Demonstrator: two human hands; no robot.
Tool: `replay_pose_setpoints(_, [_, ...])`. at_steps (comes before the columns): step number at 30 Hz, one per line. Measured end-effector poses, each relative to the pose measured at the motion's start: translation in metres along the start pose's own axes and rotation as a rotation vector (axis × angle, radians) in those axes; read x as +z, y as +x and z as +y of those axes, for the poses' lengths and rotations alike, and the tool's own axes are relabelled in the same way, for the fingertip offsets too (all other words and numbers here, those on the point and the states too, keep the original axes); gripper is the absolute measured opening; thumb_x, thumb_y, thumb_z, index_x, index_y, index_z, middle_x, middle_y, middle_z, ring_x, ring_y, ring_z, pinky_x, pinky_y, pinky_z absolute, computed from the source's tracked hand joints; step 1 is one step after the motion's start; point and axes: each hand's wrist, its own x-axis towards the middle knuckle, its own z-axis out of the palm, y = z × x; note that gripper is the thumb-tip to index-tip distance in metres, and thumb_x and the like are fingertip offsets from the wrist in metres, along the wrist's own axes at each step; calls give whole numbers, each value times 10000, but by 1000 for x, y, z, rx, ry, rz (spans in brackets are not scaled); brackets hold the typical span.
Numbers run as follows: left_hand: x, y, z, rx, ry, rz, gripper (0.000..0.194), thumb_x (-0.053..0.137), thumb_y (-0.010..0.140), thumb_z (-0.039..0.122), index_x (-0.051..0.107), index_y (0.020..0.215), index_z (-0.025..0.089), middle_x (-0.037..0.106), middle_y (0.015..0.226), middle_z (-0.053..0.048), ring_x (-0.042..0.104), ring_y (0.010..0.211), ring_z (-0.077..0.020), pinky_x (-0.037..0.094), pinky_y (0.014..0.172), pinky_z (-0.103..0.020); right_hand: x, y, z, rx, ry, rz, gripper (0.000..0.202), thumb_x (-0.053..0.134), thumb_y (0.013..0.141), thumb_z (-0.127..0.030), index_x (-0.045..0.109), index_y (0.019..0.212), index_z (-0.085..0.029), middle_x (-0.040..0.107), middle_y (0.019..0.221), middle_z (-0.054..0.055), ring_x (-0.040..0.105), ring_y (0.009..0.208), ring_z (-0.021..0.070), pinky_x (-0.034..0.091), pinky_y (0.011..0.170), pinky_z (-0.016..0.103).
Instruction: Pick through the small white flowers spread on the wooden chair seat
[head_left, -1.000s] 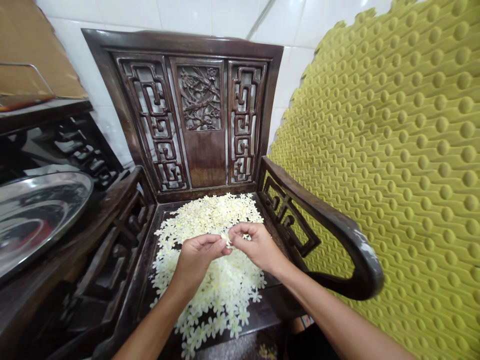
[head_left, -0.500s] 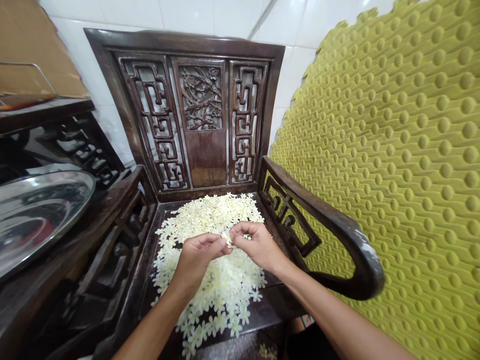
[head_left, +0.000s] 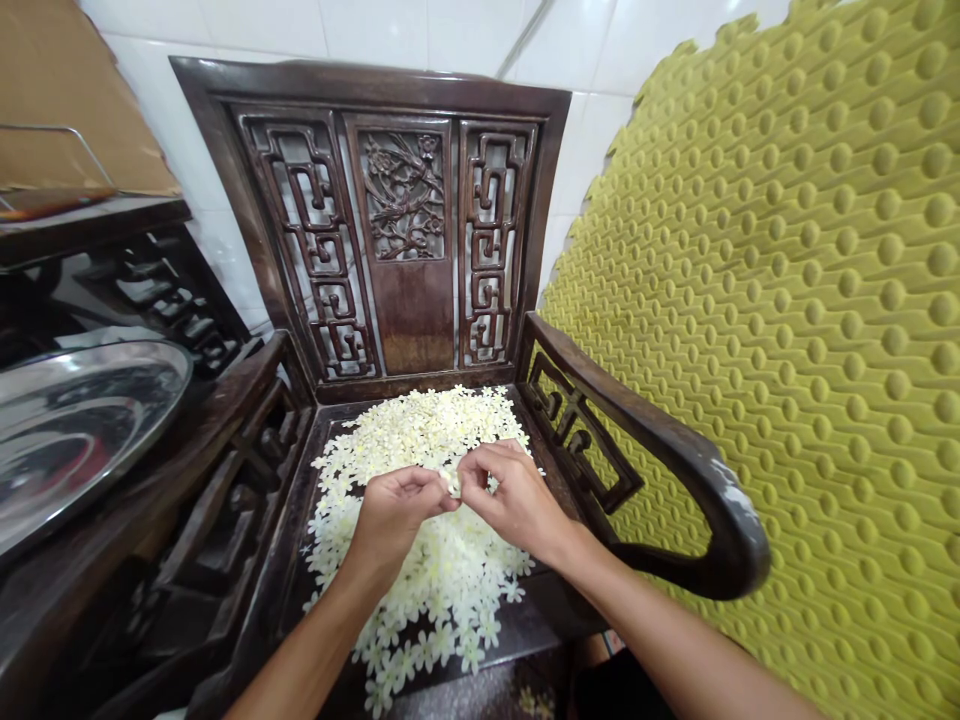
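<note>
White flower [head_left: 451,481] sits pinched where the left hand [head_left: 394,512] and right hand [head_left: 519,496] meet, fingers curled inward.

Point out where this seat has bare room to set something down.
The seat shows dark wood at its front right corner, between the flowers and the right forearm. A narrower strip lies between the flowers and the left armrest. The middle is crowded: flowers spread beneath the left hand and right hand.

Left hand [head_left: 394,515] and right hand [head_left: 517,500] meet at a flower [head_left: 450,483] — pale blossoms [head_left: 427,570] strewn across the chair seat [head_left: 525,630].
</note>
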Motion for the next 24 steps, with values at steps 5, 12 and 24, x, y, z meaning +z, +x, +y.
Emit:
replay_pose_setpoints(5, [0,1,0,-21,-15,19,64,745,665,190,711,650,138,725,617,-28,695,625,-158,590,727,-304,1,-1,1,-16,-77,28,117,595,844,-105,577,769,-194,615,713,-34,555,692,135,355,785,294])
replay_pose_setpoints(12, [-5,5,-2,-20,-42,112,64,745,683,190,712,688,136,721,638,-13,717,652,-155,590,759,-286,-7,4,6,54,-57,37,152,565,827,-80,553,726,-192,575,665,-42,534,642,124,358,692,258])
replay_pose_setpoints(24, [-2,2,1,22,58,29,145,775,712,273,737,723,133,758,690,-53,714,687,-164,575,744,-263,0,2,-1,90,171,-8,106,588,954,-256,650,892,-197,659,804,0,601,748,143,437,693,246])
